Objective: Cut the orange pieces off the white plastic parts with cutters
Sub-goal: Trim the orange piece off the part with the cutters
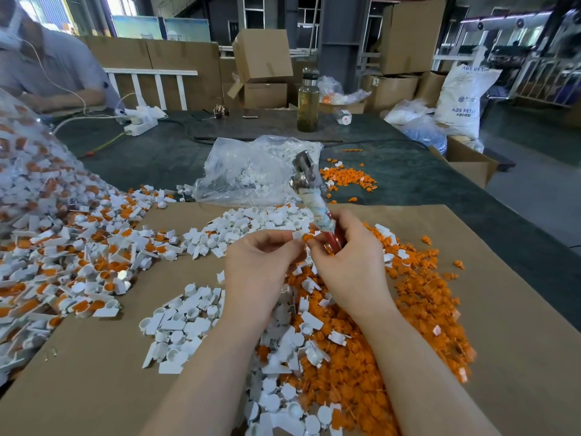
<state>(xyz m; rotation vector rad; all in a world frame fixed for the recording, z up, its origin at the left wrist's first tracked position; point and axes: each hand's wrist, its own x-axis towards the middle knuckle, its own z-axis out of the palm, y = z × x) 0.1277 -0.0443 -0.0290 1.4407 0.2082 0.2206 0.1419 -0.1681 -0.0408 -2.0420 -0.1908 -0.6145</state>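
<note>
The white part with its orange piece [304,237] sits pinched between your two hands, raised over the cardboard sheet [503,309]; your fingertips cover most of it, so its shape and the join are hard to make out. Your left hand [261,262] grips it from the left side, fingers curled. Your right hand [349,262] touches it with thumb and forefinger while clenching the red handles of the cutters [314,199]; the handles are mostly hidden in the palm. From that part, the cutters run up and away, long axis tilted slightly left, taped shaft in the middle, blurred metal head at the far end; whether the blades are apart is unclear. Below the part lies a heap of orange pieces [408,309], mixed with white parts [176,328] to its left. Further left spreads the uncut pile [78,240], cut off by the frame edge. Beyond the cutters' head lies a clear plastic bag [245,171], then a bottle [308,102] on the dark tabletop [157,152].
</note>
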